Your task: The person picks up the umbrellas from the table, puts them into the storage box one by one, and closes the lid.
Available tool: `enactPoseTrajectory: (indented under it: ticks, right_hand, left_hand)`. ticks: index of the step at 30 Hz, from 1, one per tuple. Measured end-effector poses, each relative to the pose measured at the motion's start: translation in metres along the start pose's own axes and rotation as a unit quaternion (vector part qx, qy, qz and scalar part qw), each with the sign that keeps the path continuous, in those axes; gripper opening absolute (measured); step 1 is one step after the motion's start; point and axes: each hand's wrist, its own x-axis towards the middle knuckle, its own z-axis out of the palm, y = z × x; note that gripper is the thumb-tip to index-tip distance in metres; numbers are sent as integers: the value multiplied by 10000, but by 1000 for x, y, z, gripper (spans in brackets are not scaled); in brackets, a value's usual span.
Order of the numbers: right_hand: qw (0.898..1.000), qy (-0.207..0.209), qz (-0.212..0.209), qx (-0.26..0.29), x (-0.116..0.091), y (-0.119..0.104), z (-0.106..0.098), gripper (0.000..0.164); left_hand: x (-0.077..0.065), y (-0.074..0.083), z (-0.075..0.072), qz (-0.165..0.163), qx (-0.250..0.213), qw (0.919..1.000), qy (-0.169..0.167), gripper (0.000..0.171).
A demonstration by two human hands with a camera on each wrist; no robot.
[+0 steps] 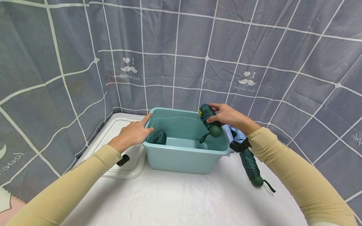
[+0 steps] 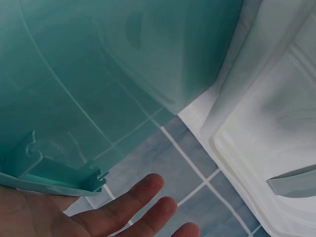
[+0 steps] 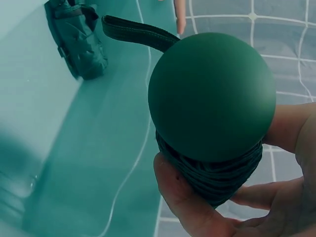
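Observation:
My right hand (image 1: pixel 224 114) grips a dark green folded umbrella (image 1: pixel 208 117) over the right part of a teal plastic bin (image 1: pixel 181 160). The umbrella tilts, its rounded handle end (image 3: pixel 212 96) toward me and its wrist strap dangling. At the bin's left rim rests my left hand (image 1: pixel 135 132), its thumb over the inside and the other fingers stretched out along the outside in the left wrist view. Inside the bin, at its left end, lies another dark green bundle (image 1: pixel 160 138). It also shows in the right wrist view, partly cut off by the frame edge.
Right of the bin, a second green folded umbrella (image 1: pixel 250 168) lies on the white cloth, partly behind my right wrist. A light blue item (image 1: pixel 238 134) sits beside it. To the left is a white lid (image 1: pixel 124 163). A grey grid-patterned curtain (image 1: pixel 161 37) hangs behind.

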Motion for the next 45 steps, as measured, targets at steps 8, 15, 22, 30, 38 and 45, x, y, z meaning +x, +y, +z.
enactPoseTrajectory:
  ticks: [8,15,22,30,38,45]
  right_hand:
    - [9996,-265,-17,9,12,-12,16,89]
    - [9981,-606,51,122,24,-19,31,90]
    - [9959,-896,119,39,36,-19,44,90]
    - [9940,-1070,201,-78,52,-19,56,89]
    - [9896,-1356,280,-379,62,-20,72,87]
    - [9865,-1485,392,-572,72,-25,79,85]
  left_hand:
    - [0,0,-2,-25,33,10000,-4,74]
    - [-1,1,0,-36,42,10000,-52,74]
    - [-1,2,1,-17,29,10000,-11,74]
    - [0,3,1,-30,24,10000,-33,74]
    - [0,1,2,-19,54,10000,26,74]
    - [0,1,1,-20,12,10000,25,74]
